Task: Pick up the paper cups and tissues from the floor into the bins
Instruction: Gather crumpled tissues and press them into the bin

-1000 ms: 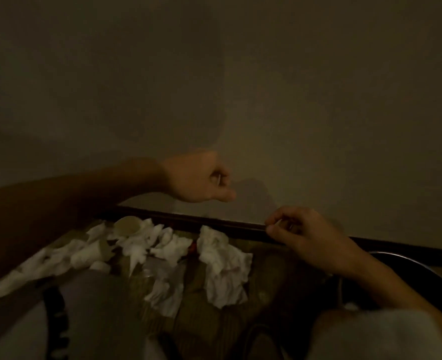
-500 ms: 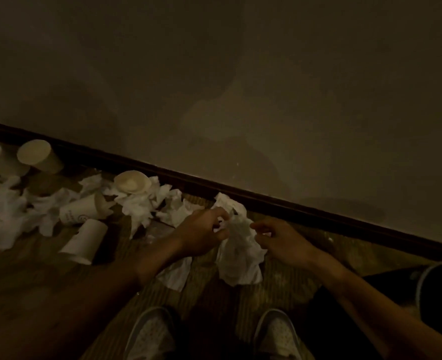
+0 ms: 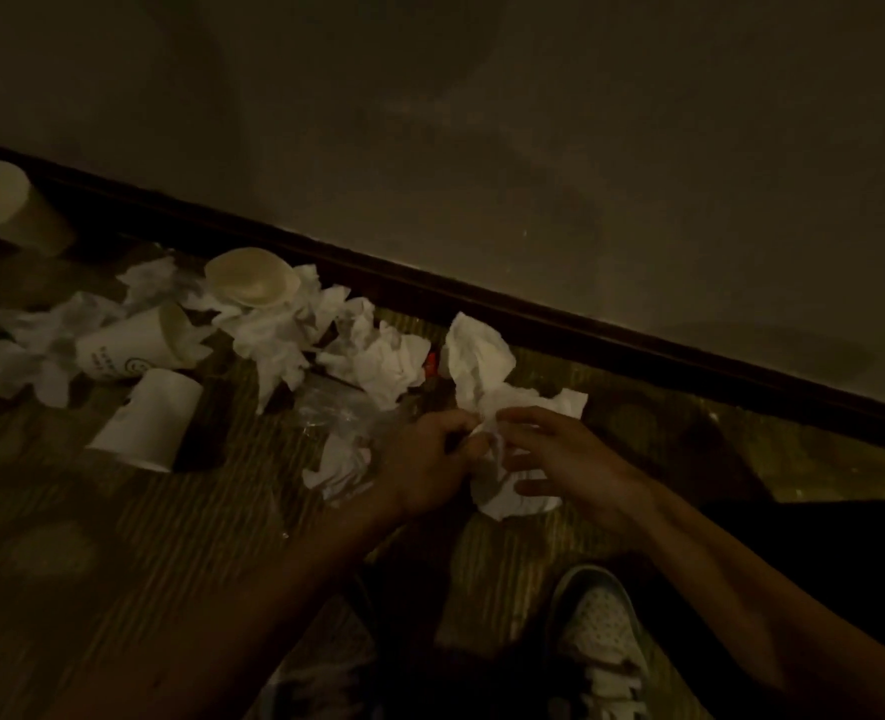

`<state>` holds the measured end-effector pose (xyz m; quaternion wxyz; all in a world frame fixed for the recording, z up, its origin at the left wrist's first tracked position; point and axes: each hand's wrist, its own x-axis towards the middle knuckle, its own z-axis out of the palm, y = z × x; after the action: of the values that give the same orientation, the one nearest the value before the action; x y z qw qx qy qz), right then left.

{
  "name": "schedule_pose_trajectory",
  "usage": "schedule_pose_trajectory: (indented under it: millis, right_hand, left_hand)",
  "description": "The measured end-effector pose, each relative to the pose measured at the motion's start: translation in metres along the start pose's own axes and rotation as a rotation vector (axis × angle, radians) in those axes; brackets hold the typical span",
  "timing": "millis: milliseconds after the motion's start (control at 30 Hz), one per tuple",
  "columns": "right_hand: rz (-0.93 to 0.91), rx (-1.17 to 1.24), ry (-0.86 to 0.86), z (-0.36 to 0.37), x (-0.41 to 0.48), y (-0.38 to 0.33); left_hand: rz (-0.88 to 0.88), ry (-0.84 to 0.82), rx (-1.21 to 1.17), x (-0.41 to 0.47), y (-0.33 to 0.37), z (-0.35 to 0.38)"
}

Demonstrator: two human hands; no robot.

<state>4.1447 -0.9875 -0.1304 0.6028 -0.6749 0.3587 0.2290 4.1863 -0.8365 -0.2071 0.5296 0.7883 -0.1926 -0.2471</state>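
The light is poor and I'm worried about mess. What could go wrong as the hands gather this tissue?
The left hand pinches only part of the big tissue, and the right hand only touches it, so loose folds could tear or drop.
A small red thing and clear wrap lie beside it and might get scooped along.
No bin is in view, so the carry may spill pieces.

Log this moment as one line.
left hand: grips crumpled tissue | right hand: fingers touch it | paper cups: lying on floor, untouched | stage: gathering tissue
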Motion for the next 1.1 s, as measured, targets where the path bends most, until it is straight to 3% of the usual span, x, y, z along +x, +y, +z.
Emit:
schedule_pose_trajectory:
  millis: [133,267,367,467,600,733,867,933,1100]
  right_hand:
    - [-0.065,0.06,0.015,0.011,-0.005,0.016]
    - [-0.13,0.024,-0.005,0.03,-0.009,0.033]
    - [-0.139,0.15,-0.136,0.036,-0.016,0.036]
    - [-0.088,0.462,-0.378,0.038,-0.025,0.035]
    - [-0.105,0.545,-0.285,0.043,-0.027,0.036]
    - [-0.014,0.551,-0.233,0.037,-0.026,0.043]
    - [0.279,0.581,-0.261,0.027,-0.023,0.049]
    - [0.351,0.626,-0.249,0.029,-0.023,0.052]
    - [0.322,0.75,-0.146,0.027,-0.014,0.053]
  left_hand:
    - [-0.042,-0.042,-0.21,-0.032,0.006,-0.001]
    - [-0.075,0.181,-0.22,-0.061,0.003,0.001]
    - [-0.104,0.323,-0.329,-0.07,0.008,-0.006]
    - [0.046,0.245,-0.404,-0.069,0.025,-0.006]
    - [0.021,0.208,-0.574,-0.067,0.04,0.021]
    - [-0.01,0.397,-0.293,-0.067,0.034,0.03]
    - [-0.003,0.531,0.012,-0.056,0.026,0.025]
    - [0.004,0.473,0.085,-0.054,0.027,0.028]
    - [0.055,0.144,0.153,-0.062,0.032,0.037]
